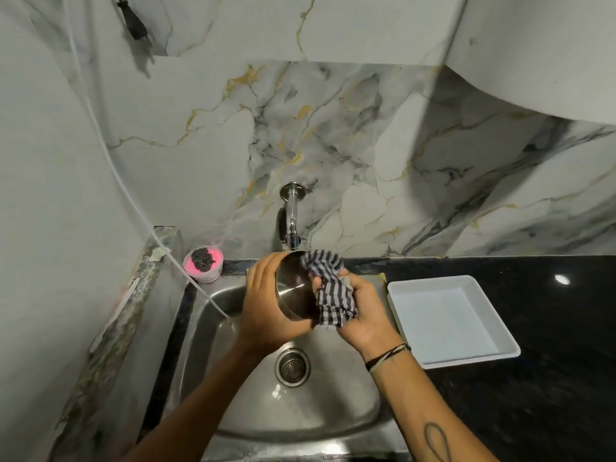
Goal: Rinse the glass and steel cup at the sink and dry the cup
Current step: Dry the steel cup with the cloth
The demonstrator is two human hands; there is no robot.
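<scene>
Over the steel sink (253, 418) my left hand (266, 305) grips the steel cup (293, 291) from the left side, its mouth tilted up and to the right. My right hand (363, 315) holds a bunched dark-and-white striped cloth (330, 288). The cloth is pressed against the cup's right side and reaches over its rim. The glass is not in view.
A wall tap (292, 221) sits just behind the cup, with no water running. A white tray (446, 321) lies on the black counter (550, 378) to the right of the sink. A pink soap tub with a dark scrubber (203, 263) stands at the back left corner. A white hose (133, 191) hangs into the sink. The drain (292, 366) is below my hands.
</scene>
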